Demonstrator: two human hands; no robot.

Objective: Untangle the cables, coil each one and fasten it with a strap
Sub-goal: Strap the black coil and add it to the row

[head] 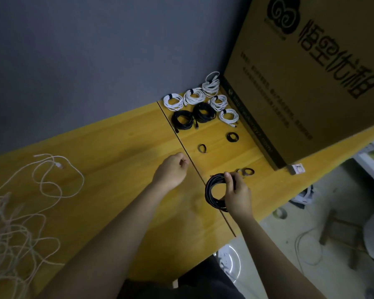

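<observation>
Dim, underexposed indoor view with a muted yellow-grey cast. Soft, diffuse light, no clear source. Faint blurred shadows on the table (pixel 121 147) below the left hand (pixel 171 171) and near the right hand (pixel 238 195). Strong wide-angle distortion: table edge and box (pixel 311 83) tilted and stretched toward the corners. Overall softness, with fine detail smeared; pale loose cables (pixel 20 212) at left low in contrast, nearly merging with the wood. Floor at lower right murky and indistinct. Small bright glare on a white round object (pixel 229 262) at bottom.
</observation>
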